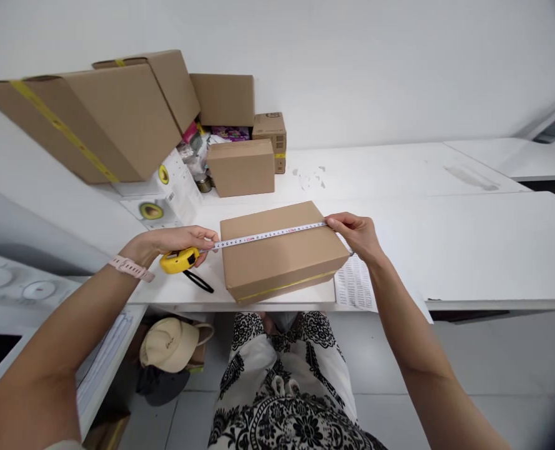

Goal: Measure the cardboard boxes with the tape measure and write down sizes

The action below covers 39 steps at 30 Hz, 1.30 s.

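A closed brown cardboard box (282, 262) with yellow tape along its front lies on the white table (469, 250) before me. A white measuring tape blade (270, 236) is stretched across its top from left to right. My left hand (179, 240) grips the yellow tape measure case (180, 260) at the box's left edge, thumb pressing the blade down. My right hand (357, 234) pinches the blade's end at the box's right edge. A black wrist strap (197, 281) trails from the case.
Several cardboard boxes (240, 165) stand stacked at the back left, one large one (85, 119) with yellow tape. A printed sheet (355, 284) lies under the box's right side. A beige cap (169, 344) sits below the table. Another white table (516, 156) is at the far right.
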Available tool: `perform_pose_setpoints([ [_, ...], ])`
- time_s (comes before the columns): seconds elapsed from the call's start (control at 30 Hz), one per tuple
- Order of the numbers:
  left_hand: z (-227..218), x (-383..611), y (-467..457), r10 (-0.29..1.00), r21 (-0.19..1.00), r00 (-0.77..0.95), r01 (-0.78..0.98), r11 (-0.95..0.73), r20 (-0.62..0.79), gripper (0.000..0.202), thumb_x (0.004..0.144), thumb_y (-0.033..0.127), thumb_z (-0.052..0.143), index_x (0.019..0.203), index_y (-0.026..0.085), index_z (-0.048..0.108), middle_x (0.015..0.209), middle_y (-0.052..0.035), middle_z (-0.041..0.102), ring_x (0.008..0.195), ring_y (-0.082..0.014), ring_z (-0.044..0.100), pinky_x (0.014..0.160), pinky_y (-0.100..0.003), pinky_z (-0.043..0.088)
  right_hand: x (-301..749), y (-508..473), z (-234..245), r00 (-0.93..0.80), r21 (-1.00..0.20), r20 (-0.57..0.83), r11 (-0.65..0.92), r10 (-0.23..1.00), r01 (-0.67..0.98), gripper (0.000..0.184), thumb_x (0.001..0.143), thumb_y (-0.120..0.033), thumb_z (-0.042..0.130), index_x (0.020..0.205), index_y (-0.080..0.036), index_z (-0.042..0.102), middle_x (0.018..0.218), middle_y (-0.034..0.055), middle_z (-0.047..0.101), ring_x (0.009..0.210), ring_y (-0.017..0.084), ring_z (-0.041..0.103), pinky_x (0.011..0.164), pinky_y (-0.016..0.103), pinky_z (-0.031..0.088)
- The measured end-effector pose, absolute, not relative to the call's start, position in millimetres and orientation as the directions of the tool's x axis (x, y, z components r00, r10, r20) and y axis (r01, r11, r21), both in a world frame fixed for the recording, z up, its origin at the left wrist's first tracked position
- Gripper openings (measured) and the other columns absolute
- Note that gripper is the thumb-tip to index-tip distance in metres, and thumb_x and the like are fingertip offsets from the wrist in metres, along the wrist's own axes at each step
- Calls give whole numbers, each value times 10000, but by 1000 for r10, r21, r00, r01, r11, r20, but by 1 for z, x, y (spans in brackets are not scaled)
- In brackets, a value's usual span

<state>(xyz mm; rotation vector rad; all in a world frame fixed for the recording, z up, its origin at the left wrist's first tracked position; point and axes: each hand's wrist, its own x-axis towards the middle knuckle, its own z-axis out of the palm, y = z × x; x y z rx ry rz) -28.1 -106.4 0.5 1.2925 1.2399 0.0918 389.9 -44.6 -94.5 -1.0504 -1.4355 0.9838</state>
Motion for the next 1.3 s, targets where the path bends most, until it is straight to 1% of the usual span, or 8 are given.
perform_pose_setpoints([
  [0.17,3,-25,-115,652,775,451,509,374,-610,253,892,442,658,927,223,536,523,13,595,444,-149,548,433,-218,420,389,-47,-94,-44,-954,260,264,965,144,236,725,-436,820,795,-212,798,866,61,768,812,219,682,738,368,559],
  [0.33,-3,-24,-117,624,778,482,502,378,-615,298,870,466,684,811,224,520,504,0,580,426,-151,540,404,-224,410,389,-47,-94,-42,-948,257,260,966,182,234,717,-447,827,796,-228,800,867,60,767,819,229,685,730,368,564],
  [0.5,-6,-22,-121,606,764,480,508,397,-634,316,859,480,683,791,219,519,532,-26,622,450,-177,583,426,-249,447,390,-47,-95,-43,-950,248,252,968,184,240,711,-442,838,811,-226,804,876,58,769,833,233,691,731,362,567],
  [0.6,-6,-22,-122,617,766,472,511,390,-629,315,867,491,675,824,208,544,564,-30,660,449,-163,595,437,-244,464,390,-47,-96,-42,-954,237,241,971,179,242,710,-439,844,821,-227,807,878,57,770,843,230,688,733,354,563],
  [0.7,-7,-22,-121,618,784,498,499,369,-608,323,868,497,677,840,197,562,632,-60,714,455,-150,611,428,-224,453,391,-47,-96,-37,-959,228,231,973,164,259,704,-439,849,835,-220,810,873,62,771,830,229,688,714,353,565],
  [0.8,-10,-22,-120,634,796,501,494,349,-589,307,863,466,689,814,186,574,679,-77,739,476,-149,628,428,-214,448,391,-46,-98,-47,-958,235,239,971,156,255,708,-435,846,845,-222,812,880,64,774,831,233,691,703,355,570],
  [1.0,-10,-16,-121,690,799,450,504,328,-567,264,837,388,704,731,180,581,581,-48,694,479,-130,602,466,-202,462,391,-45,-99,-50,-956,243,248,969,155,233,713,-442,840,836,-246,813,878,58,774,826,231,690,702,364,576],
  [1.3,-7,-12,-123,691,803,455,504,320,-561,226,833,345,695,714,193,577,572,-33,690,465,-120,583,448,-192,441,390,-46,-99,-40,-953,254,257,966,162,208,719,-427,836,824,-250,811,876,51,771,835,229,694,726,377,585],
])
